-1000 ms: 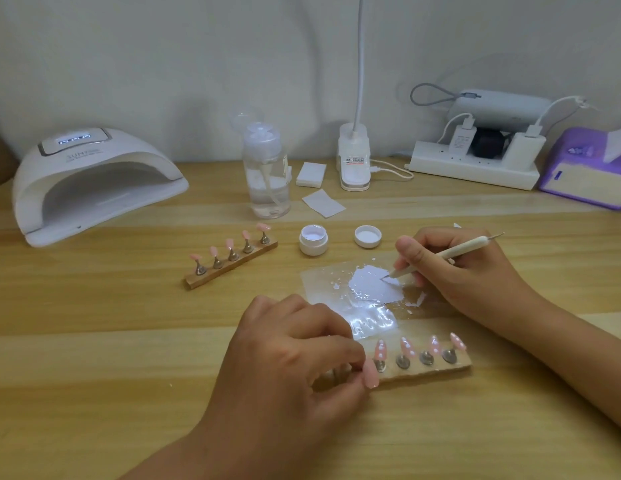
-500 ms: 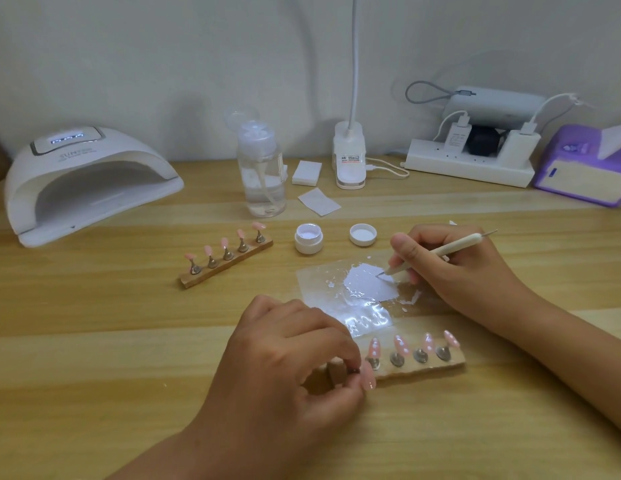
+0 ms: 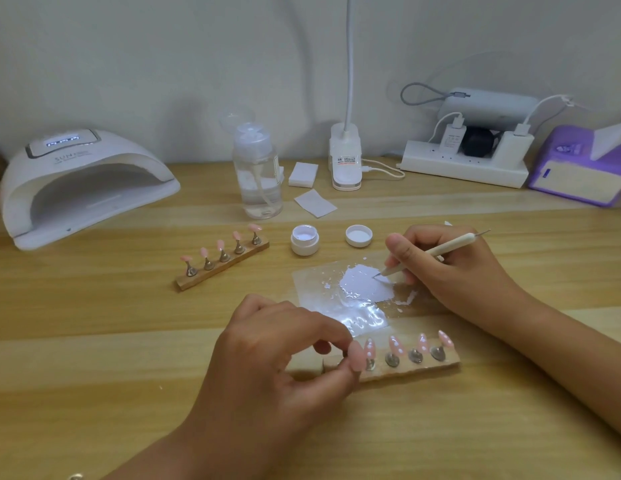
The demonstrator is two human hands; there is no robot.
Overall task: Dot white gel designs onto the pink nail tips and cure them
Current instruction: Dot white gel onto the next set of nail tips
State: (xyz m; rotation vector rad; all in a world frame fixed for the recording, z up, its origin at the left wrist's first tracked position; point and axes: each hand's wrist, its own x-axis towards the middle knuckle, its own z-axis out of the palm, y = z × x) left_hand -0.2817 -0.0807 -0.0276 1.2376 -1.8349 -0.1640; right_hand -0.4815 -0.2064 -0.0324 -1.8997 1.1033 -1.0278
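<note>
My right hand [image 3: 451, 268] grips a white dotting pen [image 3: 437, 251], its tip dipped in the white gel puddle [image 3: 364, 284] on a clear palette sheet [image 3: 316, 282]. My left hand [image 3: 271, 365] pinches a pink nail tip [image 3: 357, 355] at the left end of the near wooden holder [image 3: 416, 368], whose other pink tips [image 3: 394, 344] carry white dots. A second wooden holder [image 3: 226, 268] with several plain pink tips lies further back on the left. The open gel jar [image 3: 304, 240] and its lid [image 3: 358, 235] stand behind the palette. The white curing lamp [image 3: 84, 185] sits at the far left.
A clear pump bottle [image 3: 257, 174], white wipes [image 3: 315, 202], a clip lamp base [image 3: 345, 164], a power strip with chargers [image 3: 465, 162] and a purple tissue box [image 3: 579, 171] line the back of the wooden table [image 3: 94, 341].
The pen tip has shifted slightly within the gel puddle. My left hand keeps pinching the nail tip at the holder's left end.
</note>
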